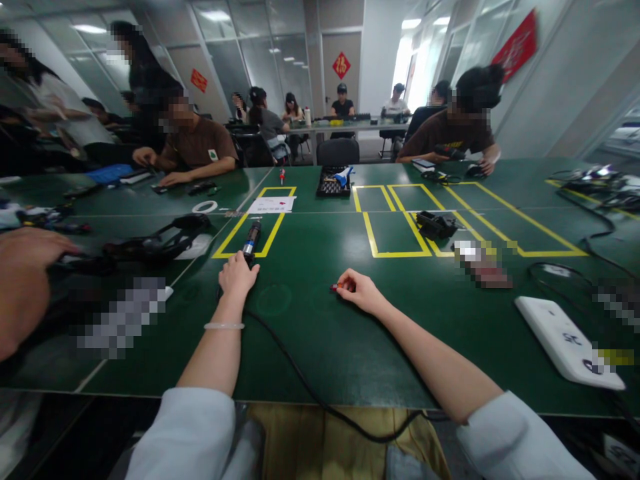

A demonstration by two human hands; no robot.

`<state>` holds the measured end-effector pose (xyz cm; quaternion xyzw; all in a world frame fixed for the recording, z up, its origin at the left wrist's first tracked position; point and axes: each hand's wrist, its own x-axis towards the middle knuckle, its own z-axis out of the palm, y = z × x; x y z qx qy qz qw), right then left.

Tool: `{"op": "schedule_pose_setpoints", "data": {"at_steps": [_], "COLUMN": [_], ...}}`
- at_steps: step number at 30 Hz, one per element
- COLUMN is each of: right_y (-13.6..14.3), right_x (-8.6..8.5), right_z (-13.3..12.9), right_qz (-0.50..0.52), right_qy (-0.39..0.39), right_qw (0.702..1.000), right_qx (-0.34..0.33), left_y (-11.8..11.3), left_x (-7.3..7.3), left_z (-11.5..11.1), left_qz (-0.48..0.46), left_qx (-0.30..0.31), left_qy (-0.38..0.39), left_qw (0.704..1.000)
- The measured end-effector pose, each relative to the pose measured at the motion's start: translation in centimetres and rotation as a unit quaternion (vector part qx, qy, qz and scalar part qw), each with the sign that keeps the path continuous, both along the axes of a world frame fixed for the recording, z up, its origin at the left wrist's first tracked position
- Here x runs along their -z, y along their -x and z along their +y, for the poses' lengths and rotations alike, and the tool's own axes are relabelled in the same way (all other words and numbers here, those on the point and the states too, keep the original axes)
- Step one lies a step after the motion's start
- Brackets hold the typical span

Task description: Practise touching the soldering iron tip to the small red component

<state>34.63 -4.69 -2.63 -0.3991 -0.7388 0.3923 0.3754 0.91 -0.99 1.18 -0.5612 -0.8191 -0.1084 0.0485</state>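
Left hand [237, 275] at eleven o'clock curls round our black-and-blue cylindrical tool [253, 238]; right hand [356, 290] at one pinches our small red piece [334, 288]: both grasped, well apart!

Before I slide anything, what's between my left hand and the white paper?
The head view shows a dark cylindrical tool with a blue band there, stretching from your left hand toward the white paper.
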Motion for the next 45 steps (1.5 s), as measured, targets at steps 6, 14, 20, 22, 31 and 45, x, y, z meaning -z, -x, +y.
{"op": "schedule_pose_setpoints", "data": {"at_steps": [6,14,20,22,31,45], "right_y": [0.1,0.2,0.4,0.4,0.5,0.5], "right_x": [0.0,-0.1,-0.3,-0.3,-0.3,0.2], "right_z": [0.0,-0.1,-0.2,-0.2,-0.1,0.1], "right_qz": [0.015,-0.005,-0.011,-0.016,-0.002,-0.036], "right_qy": [-0.009,0.002,0.01,0.009,-0.014,-0.138], "right_qw": [1.0,1.0,1.0,1.0,1.0,0.99], "right_qx": [0.0,-0.003,-0.004,-0.003,0.003,0.019], "left_y": [1.8,2.0,0.1,-0.5,-5.2,-13.0], "left_x": [0.1,0.7,0.5,0.5,0.5,0.8], "left_z": [0.6,1.0,0.7,0.5,-1.1,-4.6], "left_qz": [-0.011,-0.013,-0.001,0.005,0.015,-0.044], "left_qx": [0.015,0.042,0.049,0.057,0.16,0.413], "left_qy": [0.026,0.032,0.014,0.008,0.004,-0.01], "left_qw": [0.999,0.999,0.999,0.998,0.987,0.91]}}
